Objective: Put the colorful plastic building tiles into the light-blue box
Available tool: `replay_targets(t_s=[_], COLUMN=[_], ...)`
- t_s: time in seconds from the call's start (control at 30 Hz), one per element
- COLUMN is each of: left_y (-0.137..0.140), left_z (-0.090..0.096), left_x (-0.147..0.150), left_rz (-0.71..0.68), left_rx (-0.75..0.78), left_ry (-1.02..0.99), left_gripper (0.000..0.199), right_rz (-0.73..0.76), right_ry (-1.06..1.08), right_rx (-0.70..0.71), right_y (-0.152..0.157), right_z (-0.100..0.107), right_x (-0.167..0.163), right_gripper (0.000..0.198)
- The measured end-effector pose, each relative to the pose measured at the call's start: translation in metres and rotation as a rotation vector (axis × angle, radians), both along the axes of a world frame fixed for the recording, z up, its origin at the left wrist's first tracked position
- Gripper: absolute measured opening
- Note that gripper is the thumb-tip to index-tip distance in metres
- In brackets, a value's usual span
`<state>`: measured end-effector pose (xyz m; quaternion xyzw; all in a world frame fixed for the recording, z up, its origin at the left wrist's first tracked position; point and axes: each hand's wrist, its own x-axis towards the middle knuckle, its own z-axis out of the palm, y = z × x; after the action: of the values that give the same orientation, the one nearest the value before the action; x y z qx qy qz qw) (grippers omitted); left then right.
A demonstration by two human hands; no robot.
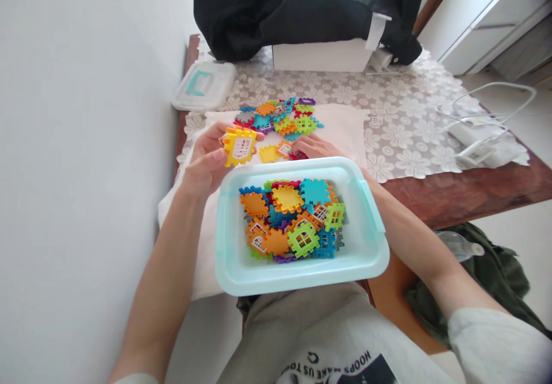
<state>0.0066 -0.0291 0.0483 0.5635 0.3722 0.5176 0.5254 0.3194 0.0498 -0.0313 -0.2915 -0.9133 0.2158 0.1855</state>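
Note:
My left hand (pixel 207 157) is closed on a yellow block of interlocking plastic tiles (pixel 240 145), with a white window insert facing me. My right hand (pixel 317 146) rests on the white cloth behind the tub, fingers curled over a red tile (pixel 298 156) that is mostly hidden. Just left of those fingers lie an orange tile with a white window (pixel 284 149) and a yellow tile (pixel 269 154). A pale turquoise tub (pixel 366 252) in front of me holds many coloured tiles, among them a green window tile (pixel 303 240).
Farther back on the white cloth (pixel 340 122) is a loose pile of coloured tiles (pixel 280 116). A clear lid with a turquoise handle (pixel 202 85) lies back left by the wall. A black cover (pixel 302 13) drapes over a white box (pixel 321 56). A white cabled device (pixel 485 142) sits at right.

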Motion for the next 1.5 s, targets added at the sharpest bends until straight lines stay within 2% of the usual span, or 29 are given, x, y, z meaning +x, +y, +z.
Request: replay_targets(t_s=[0.2, 0.3, 0.43, 0.5, 0.57, 0.73, 0.83, 0.93, 1.03, 1.1, 1.17, 1.23, 1.27, 1.33, 1.4, 1.43, 1.5], left_y=[-0.001, 0.000, 0.001, 0.001, 0.001, -0.001, -0.005, -0.009, -0.009, -0.008, -0.004, 0.001, 0.005, 0.014, 0.023, 0.027, 0.033], left_z=[0.001, -0.001, -0.001, 0.000, 0.001, 0.007, 0.017, 0.029, 0.032, 0.026, 0.014, -0.002, -0.011, -0.030, -0.047, -0.054, -0.065], left_x=[-0.001, -0.005, -0.009, -0.010, -0.013, -0.016, -0.012, -0.007, -0.005, -0.004, -0.002, 0.001, 0.003, 0.005, 0.005, 0.004, 0.002], left_rz=[-0.017, -0.041, -0.150, -0.232, -0.308, -0.478, -0.508, -0.496, -0.502, -0.520, -0.483, -0.333, -0.220, 0.035, 0.150, 0.138, 0.006], left_rx=[-0.019, -0.015, -0.026, -0.060, -0.112, -0.093, -0.056, 0.006, 0.080, 0.131, 0.157, 0.127, 0.100, 0.114, 0.207, 0.257, 0.311], left_ry=[0.062, 0.105, 0.109, 0.127, 0.161, 0.209, 0.263, 0.366, 0.412, 0.361, 0.254, 0.158, 0.138, 0.195, 0.404, 0.538, 0.782], left_gripper=[0.071, 0.074, 0.078, 0.080, 0.080, 0.067, 0.059, 0.055, 0.059, 0.057, 0.058, 0.065, 0.068, 0.061, 0.050, 0.050, 0.055], right_rz=[0.026, 0.011, -0.152, -0.228, -0.233, -0.041, 0.125, 0.329, 0.444, 0.448, 0.362, 0.163, 0.030, -0.180, -0.235, -0.232, -0.192], right_ry=[-0.007, 0.038, 0.292, 0.436, 0.549, 0.607, 0.550, 0.476, 0.470, 0.593, 0.788, 0.876, 0.851, 0.666, 0.410, 0.297, 0.108], right_rx=[-0.001, -0.014, -0.085, -0.182, -0.293, -0.436, -0.482, -0.519, -0.538, -0.556, -0.578, -0.533, -0.456, -0.246, -0.077, -0.029, 0.000], right_y=[-0.001, 0.002, 0.010, 0.014, 0.015, 0.000, -0.011, -0.015, -0.014, -0.013, -0.009, -0.004, 0.000, 0.007, 0.013, 0.014, 0.015], right_z=[0.002, -0.001, -0.005, -0.003, 0.003, 0.033, 0.052, 0.066, 0.072, 0.069, 0.060, 0.046, 0.038, 0.021, 0.003, -0.006, -0.021], right_x=[0.002, 0.003, 0.002, 0.002, 0.003, 0.013, 0.022, 0.029, 0.027, 0.020, 0.013, 0.008, 0.007, 0.006, 0.006, 0.006, 0.005], right_gripper=[0.047, 0.050, 0.053, 0.059, 0.066, 0.085, 0.093, 0.086, 0.073, 0.073, 0.073, 0.066, 0.061, 0.053, 0.058, 0.062, 0.068])
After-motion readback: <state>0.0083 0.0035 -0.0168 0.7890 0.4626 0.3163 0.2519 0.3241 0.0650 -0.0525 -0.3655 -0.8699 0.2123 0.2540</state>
